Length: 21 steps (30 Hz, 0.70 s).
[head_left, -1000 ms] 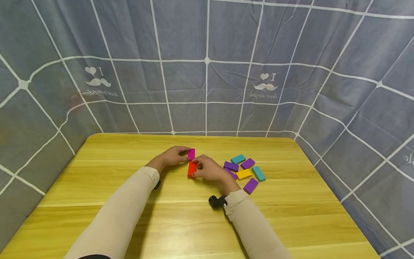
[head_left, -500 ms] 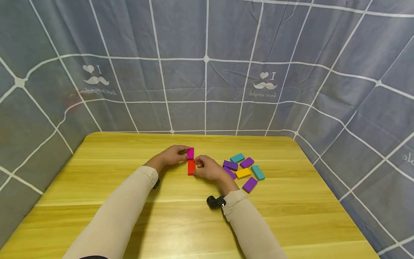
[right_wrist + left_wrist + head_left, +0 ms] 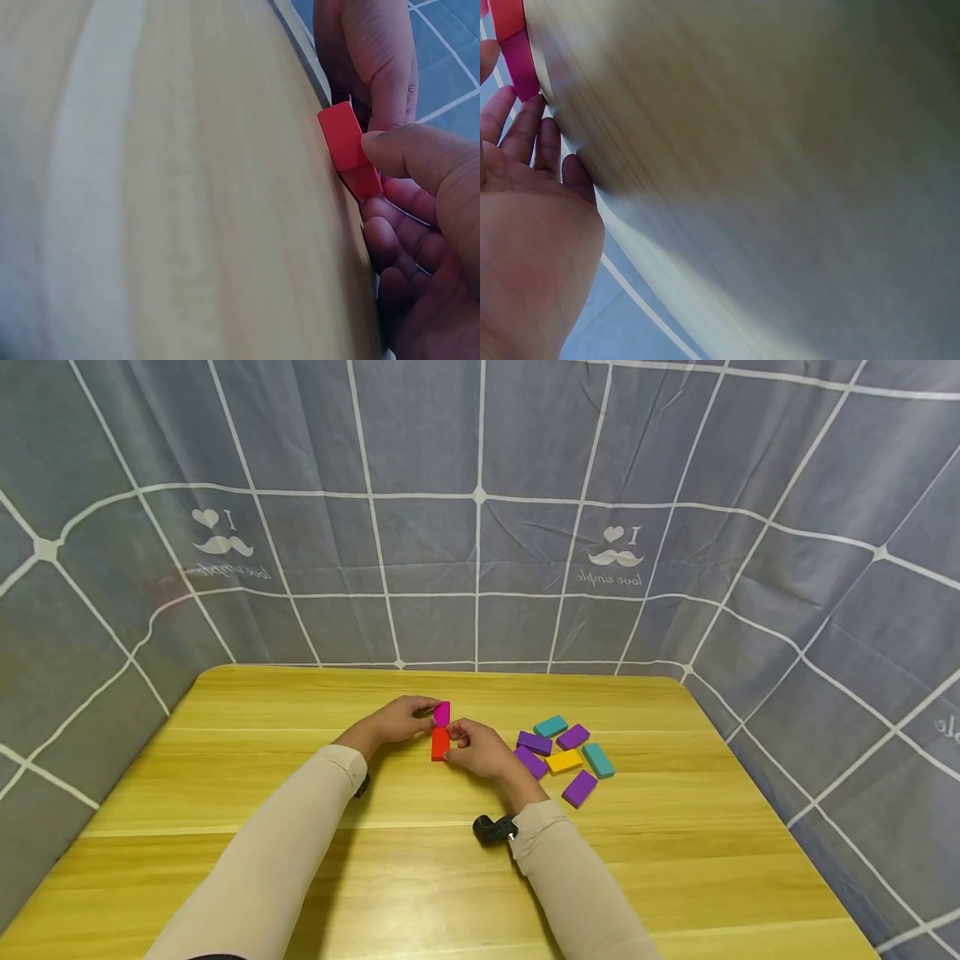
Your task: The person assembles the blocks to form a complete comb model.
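Note:
In the head view a magenta block lies lengthwise toward the back of the table, and a red block sits end to end with it on the near side. My left hand pinches the magenta block from the left, index finger at its far end and thumb near the junction. From the right, my right hand holds the red block between thumb and fingers. The right wrist view shows the thumb pressed on the red block. Part of the magenta block shows in the left wrist view beside my fingertips.
Right of my right hand lies a loose group of blocks: a yellow one, teal ones and several purple ones. The wooden table ends at a grey curtain with white lines.
The red block has slid slightly left and away from me, its far end now against the magenta block. My right hand moved left with it; my left hand stayed nearly still.

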Each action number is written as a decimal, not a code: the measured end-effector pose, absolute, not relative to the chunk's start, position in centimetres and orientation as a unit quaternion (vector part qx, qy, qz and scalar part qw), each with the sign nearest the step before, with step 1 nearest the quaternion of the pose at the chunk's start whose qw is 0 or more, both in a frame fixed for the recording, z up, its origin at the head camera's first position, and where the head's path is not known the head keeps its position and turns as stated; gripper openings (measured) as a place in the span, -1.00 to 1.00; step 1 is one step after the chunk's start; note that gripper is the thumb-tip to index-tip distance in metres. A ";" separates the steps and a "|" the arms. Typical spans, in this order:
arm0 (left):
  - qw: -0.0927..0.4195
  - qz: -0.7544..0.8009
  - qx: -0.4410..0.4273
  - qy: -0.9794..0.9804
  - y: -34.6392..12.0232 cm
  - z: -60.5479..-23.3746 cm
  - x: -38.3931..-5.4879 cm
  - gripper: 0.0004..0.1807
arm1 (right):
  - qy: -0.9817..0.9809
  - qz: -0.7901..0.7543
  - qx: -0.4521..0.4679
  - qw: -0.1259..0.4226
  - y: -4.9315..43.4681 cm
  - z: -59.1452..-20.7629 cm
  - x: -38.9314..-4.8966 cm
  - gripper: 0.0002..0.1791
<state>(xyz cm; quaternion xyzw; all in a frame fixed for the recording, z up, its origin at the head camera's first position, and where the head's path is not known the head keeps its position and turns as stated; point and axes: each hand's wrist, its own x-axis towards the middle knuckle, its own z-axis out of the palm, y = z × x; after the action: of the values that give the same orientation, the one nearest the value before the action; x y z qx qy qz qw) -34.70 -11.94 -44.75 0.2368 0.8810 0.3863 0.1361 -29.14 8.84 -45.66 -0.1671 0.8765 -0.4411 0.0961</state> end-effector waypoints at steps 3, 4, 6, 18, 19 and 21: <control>0.135 0.387 0.238 0.880 -11.9 -44.8 -34.8 -0.49 | 0.876 -0.443 -0.164 0.093 8.8 -45.7 -29.2 -0.56; 0.136 0.388 0.236 0.880 -11.9 -44.8 -34.8 -0.48 | 0.876 -0.444 -0.163 0.093 8.8 -45.7 -29.2 -0.56; 0.138 0.388 0.233 0.881 -11.9 -44.9 -34.8 -0.48 | 0.875 -0.447 -0.161 0.091 8.8 -45.8 -29.2 -0.55; 0.145 0.373 0.214 0.891 -11.9 -44.9 -34.8 -0.47 | 0.880 -0.443 -0.151 0.086 8.8 -46.1 -29.1 -0.54; 0.145 0.373 0.213 0.892 -11.9 -44.9 -34.8 -0.47 | 0.880 -0.441 -0.151 0.086 8.8 -46.1 -29.1 -0.53; 0.145 0.372 0.211 0.892 -11.9 -45.0 -34.9 -0.46 | 0.880 -0.442 -0.152 0.087 8.8 -46.2 -29.1 -0.53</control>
<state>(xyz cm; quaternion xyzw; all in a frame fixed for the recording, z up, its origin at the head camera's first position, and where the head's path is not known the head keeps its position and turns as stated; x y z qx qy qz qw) -34.87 -11.93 -44.99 0.2112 0.8922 0.3720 0.1449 -29.14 8.79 -46.16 -0.1524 0.8798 -0.4417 0.0870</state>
